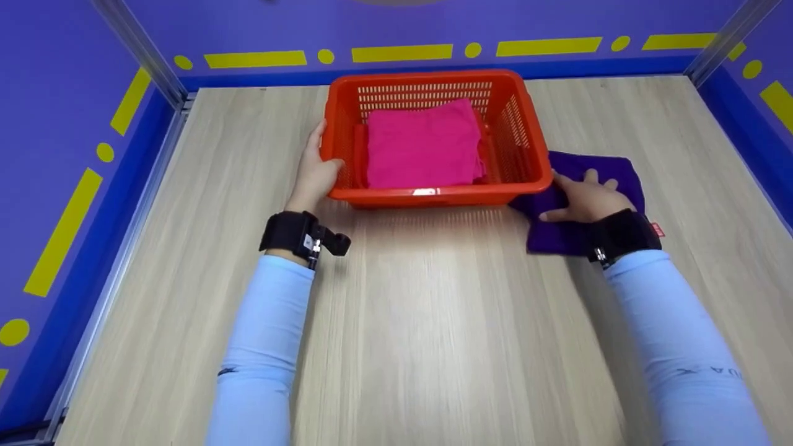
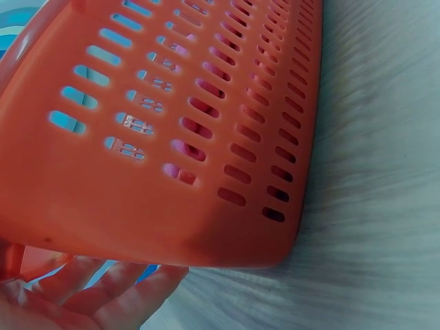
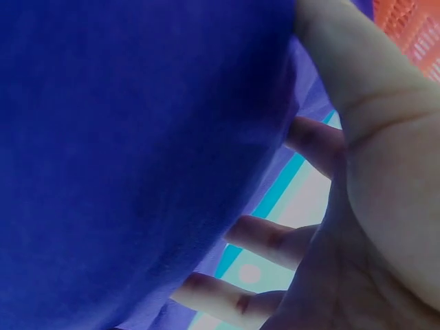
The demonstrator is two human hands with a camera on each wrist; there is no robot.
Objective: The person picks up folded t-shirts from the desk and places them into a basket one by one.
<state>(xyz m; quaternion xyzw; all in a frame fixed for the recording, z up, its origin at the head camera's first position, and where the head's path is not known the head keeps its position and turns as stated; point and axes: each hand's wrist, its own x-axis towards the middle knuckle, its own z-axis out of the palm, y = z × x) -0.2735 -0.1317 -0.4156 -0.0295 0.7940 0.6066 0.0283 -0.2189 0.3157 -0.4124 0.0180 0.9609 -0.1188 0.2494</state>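
Observation:
A red-orange plastic basket (image 1: 437, 197) stands at the back of the table, with a folded pink cloth (image 1: 424, 148) inside. My left hand (image 1: 316, 170) grips the basket's left side, thumb at the near corner; in the left wrist view the fingers (image 2: 141, 295) show below the slotted wall. Right of the basket lies a dark purple cloth (image 1: 545, 238), partly covered by my right hand (image 1: 591, 198). That hand's fingers are spread, their tips touching the purple fabric (image 3: 137, 151) in the right wrist view.
A pale wood-grain table (image 1: 427, 322) extends in front of the basket. Purple-blue panels (image 1: 409, 25) with yellow marks close off the back and both sides. A small red tag (image 1: 657, 230) sticks out beside the right wristband.

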